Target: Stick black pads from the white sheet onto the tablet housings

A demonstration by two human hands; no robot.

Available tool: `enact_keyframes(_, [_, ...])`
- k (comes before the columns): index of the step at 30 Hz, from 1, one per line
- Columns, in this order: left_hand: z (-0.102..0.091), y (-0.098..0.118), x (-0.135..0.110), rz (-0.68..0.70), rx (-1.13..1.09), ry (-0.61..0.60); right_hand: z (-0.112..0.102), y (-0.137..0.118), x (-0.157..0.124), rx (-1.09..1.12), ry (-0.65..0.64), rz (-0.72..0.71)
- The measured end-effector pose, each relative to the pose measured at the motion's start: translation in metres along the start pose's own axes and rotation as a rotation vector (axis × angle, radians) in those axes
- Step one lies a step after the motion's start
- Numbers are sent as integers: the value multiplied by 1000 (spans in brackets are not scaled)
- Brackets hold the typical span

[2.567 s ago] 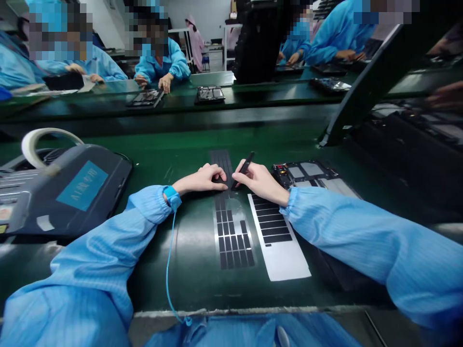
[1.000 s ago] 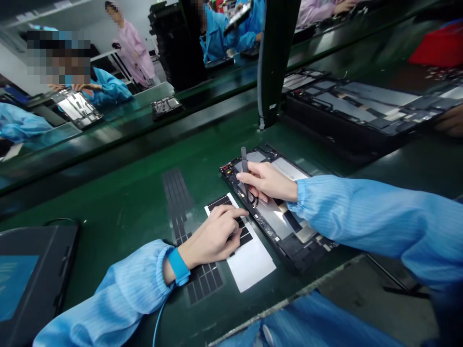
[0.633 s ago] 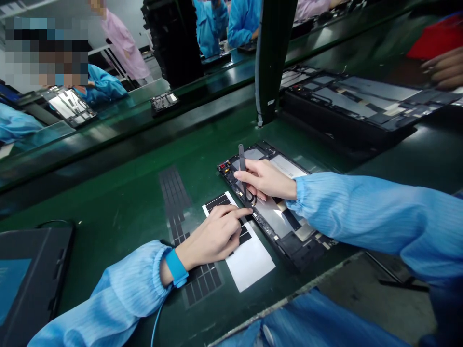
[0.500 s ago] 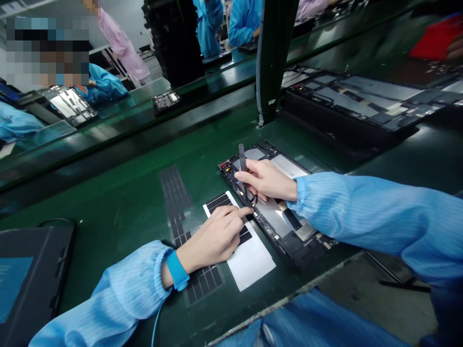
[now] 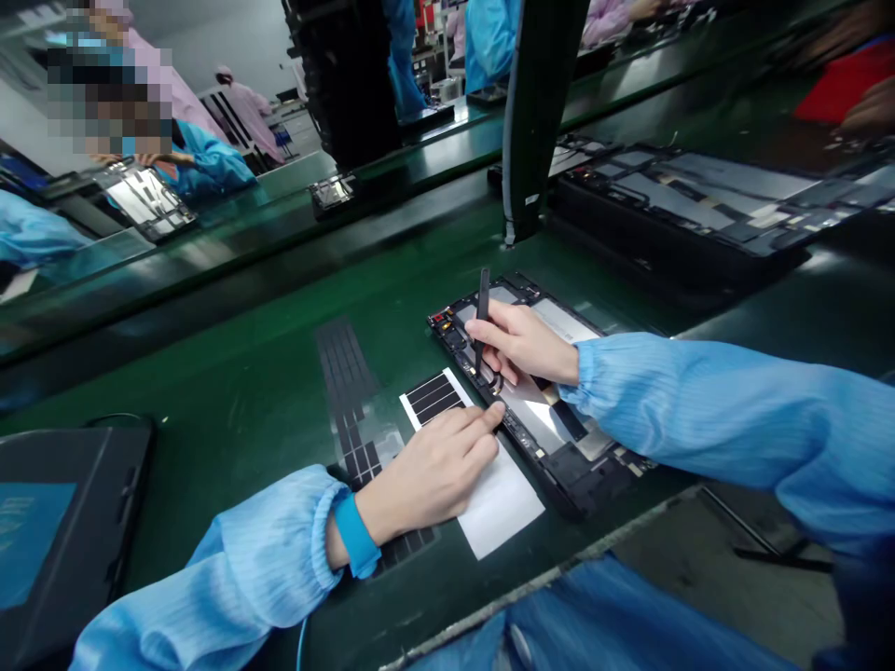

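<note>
Upright in my right hand (image 5: 524, 340) is a slim black pair of tweezers (image 5: 482, 312), pinched between thumb and fingers. Its lower end meets the near long edge of an opened tablet (image 5: 573, 466), whose inner parts show. My left hand (image 5: 444, 461) lies palm down with fingers stretched out, its index fingertip at that same edge, just below the tweezers. Under this hand is a white sheet (image 5: 500, 508) with black strips (image 5: 434, 401) at its upper end. What sits right at the tweezers' tips is too small to make out.
Left of the sheet, a clear film with dark strips (image 5: 342, 363) lies on the green bench (image 5: 230, 391). A dark case (image 5: 76, 522) stands at far left. A black post (image 5: 538, 121) rises behind the tablet. More opened devices (image 5: 699, 196) lie at upper right. Co-workers sit across the line.
The tweezers have tilted more upright, and their tip has shifted up along the tablet's edge. My left index finger has bent slightly and stays at the edge. The view has shifted a little.
</note>
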State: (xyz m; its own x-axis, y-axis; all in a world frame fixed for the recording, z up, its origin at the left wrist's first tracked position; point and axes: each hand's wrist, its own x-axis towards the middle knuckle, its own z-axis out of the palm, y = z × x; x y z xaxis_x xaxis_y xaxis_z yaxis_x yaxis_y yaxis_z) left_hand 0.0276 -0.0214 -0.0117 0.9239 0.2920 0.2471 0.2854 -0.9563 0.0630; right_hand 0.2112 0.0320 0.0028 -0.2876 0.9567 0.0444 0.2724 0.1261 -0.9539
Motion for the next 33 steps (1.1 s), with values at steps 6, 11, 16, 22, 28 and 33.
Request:
enact_keyframes(6, [0, 7, -1, -205, -147, 130, -1, 0, 1, 46, 3, 29])
enact_keyframes(11, [4, 21, 0, -368, -370, 49, -1, -3, 1, 68, 3, 46])
enact_keyframes(16, [-1, 48, 3, -460, -575, 35, 4, -3, 1, 53, 14, 74])
enact_keyframes(22, [-14, 24, 11, -658, -701, 203, -24, -24, -2, -11, 53, 152])
enact_keyframes(28, [-18, -43, 33, -932, -738, -154, -86, -16, -8, -798, 276, 305])
enact_keyframes(33, [-13, -46, 44, -900, -739, -203, -87, 29, -11, -750, 208, 342])
